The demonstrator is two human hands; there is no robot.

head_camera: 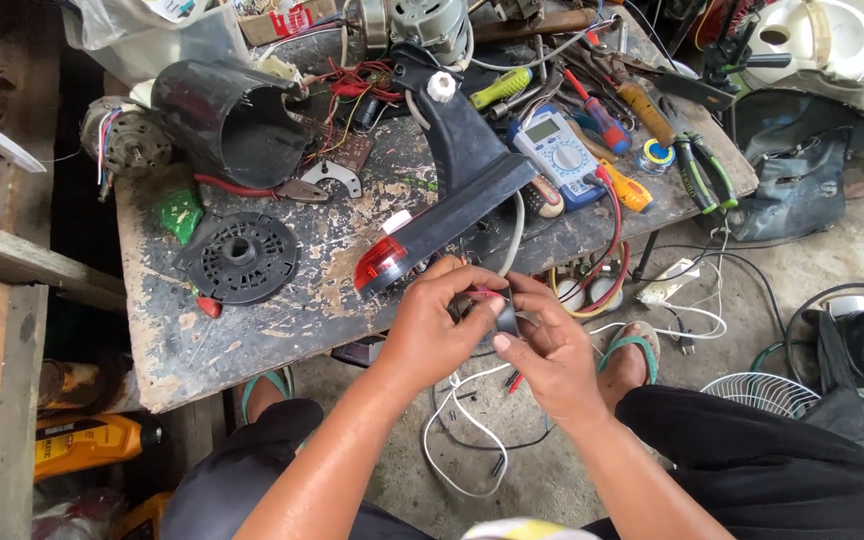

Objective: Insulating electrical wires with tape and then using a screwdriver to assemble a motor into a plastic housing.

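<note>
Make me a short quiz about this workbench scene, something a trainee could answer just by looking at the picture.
1. True or false: the left hand and right hand meet on one small dark part below the table edge.
2. Which thing lies nearest the multimeter? A) the round black vented disc B) the screwdrivers C) the white fan grille
3. What colour is the cap at the low end of the black fan stand?

Key
1. True; both hands hold it, with a white wire looping to the floor beneath.
2. B.
3. Red: the red cap.
</note>
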